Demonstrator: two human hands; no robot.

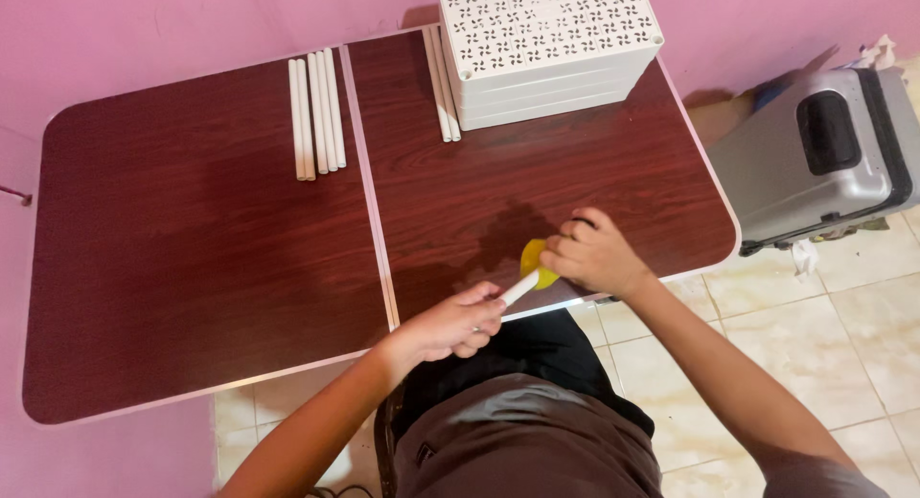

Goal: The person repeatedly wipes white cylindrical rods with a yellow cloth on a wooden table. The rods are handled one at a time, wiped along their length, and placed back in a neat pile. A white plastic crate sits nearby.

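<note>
- A dark red wood-grain folding table (192,268) is seen filling the left and centre of the frame, set against a pink wall; a pale seam runs down its middle.
- Four white tubes (317,113) are laid side by side in the upper left-centre of the frame; two more white tubes (442,84) lie just beside a stack of white perforated trays (548,46) at upper centre.
- The left hand (450,327) is placed at lower centre, over the near table edge. Its fingers are closed around one end of a white tube (518,289), which is held tilted up towards the right.
- The right hand (591,254) is found just right of centre, fingers curled together and pressed onto a yellow cloth (533,264) wrapped about the far end of that tube.
- For a sound result, it is judged that the tube should be gripped firmly near its end and turned while the cloth is drawn along its whole length, so no side is missed.
- A grey wheeled case (824,158) stands on the tiled floor at the right edge of the frame.
- Most of the cloth is hidden under the right hand; its size cannot be told. The tube's near end is covered by the left fingers. The dark patch on the table near the hands cannot be identified as shadow or wet. The case is cut off at the frame edge.
</note>
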